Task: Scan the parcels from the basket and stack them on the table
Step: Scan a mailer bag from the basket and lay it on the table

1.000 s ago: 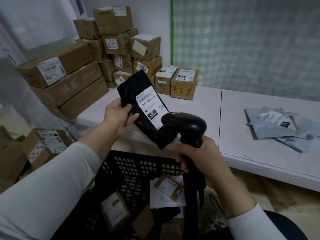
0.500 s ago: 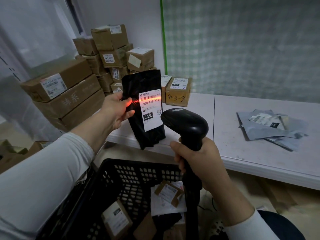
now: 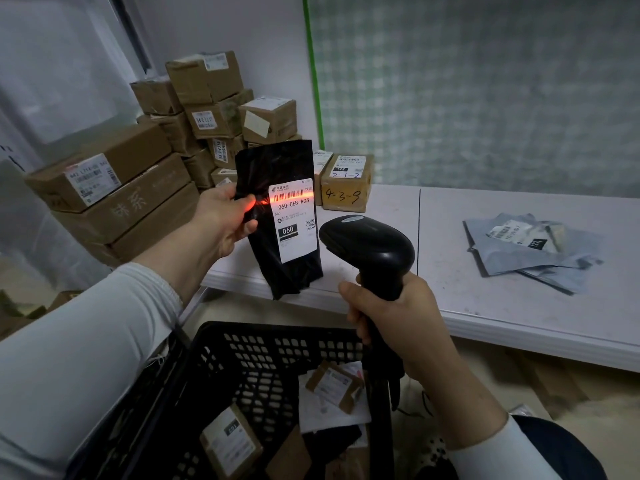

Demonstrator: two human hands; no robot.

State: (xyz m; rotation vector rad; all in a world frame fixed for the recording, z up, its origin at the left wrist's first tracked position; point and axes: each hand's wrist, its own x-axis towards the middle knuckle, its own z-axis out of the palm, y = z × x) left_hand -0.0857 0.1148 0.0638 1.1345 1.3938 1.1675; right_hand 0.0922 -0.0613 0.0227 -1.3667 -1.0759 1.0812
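Near table edge, parcel between hands

The left hand is pinching a pouch by its left edge, up beyond the far rim of the basket, with the white-sleeved forearm crossing the basket's left side. The right hand is gripping a scanner by its handle above the basket's far right corner, fingers wrapped round.

Item 1, black plastic mailer pouch: you turned it from tilted to upright in your left hand. Item 2, black handheld barcode scanner: you drew it clear of the pouch, to its right. Item 3, red scan line: it came on across the barcode on the white label.
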